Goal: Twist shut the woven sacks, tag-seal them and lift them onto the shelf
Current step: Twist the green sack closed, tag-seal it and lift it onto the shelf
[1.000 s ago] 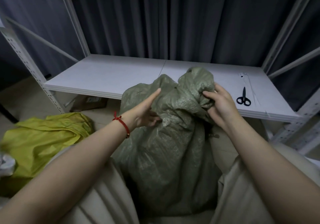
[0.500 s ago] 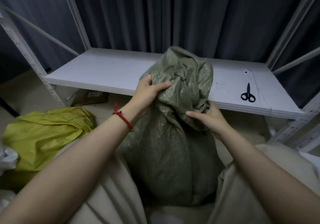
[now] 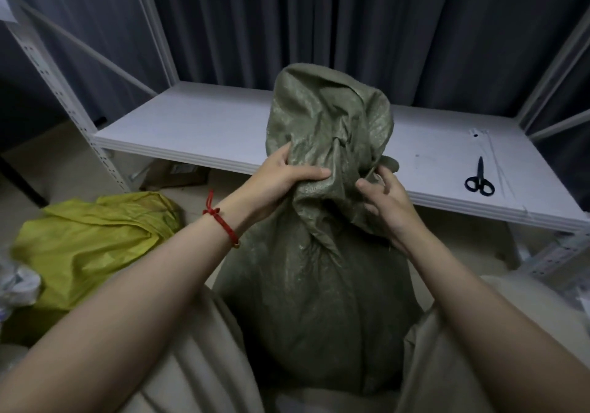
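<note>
Near: both forearms reach in over knees in beige trousers (image 3: 198,364). The green woven sack (image 3: 319,285) stands upright between the knees, in front of the shelf and not on it. Body full and rounded, neck gathered and twisted above it, loose top flaring up across the shelf's front edge.

Left hand (image 3: 281,179): fingers closed around the sack's neck from the left, thumb across the front of the fabric. Red cord bracelet (image 3: 220,221) on that wrist.

Right hand (image 3: 389,199): fingers spread and loosely bent, with the tips against the right side of the neck near a small fold. Not wrapped around it.

Left of the sack, on the floor: a yellow sack (image 3: 89,246), slumped and crumpled. Something white and crumpled (image 3: 16,285) at the frame's left edge, can't tell what.

Farther: white shelf (image 3: 198,132) on a perforated metal frame. Black scissors (image 3: 479,183) lie on its right end, well apart from the sack, with thin white ties (image 3: 495,157) just beside them. Cardboard box (image 3: 182,176) under the shelf, partly hidden.

Back: dark curtain (image 3: 319,13) across the whole rear.
</note>
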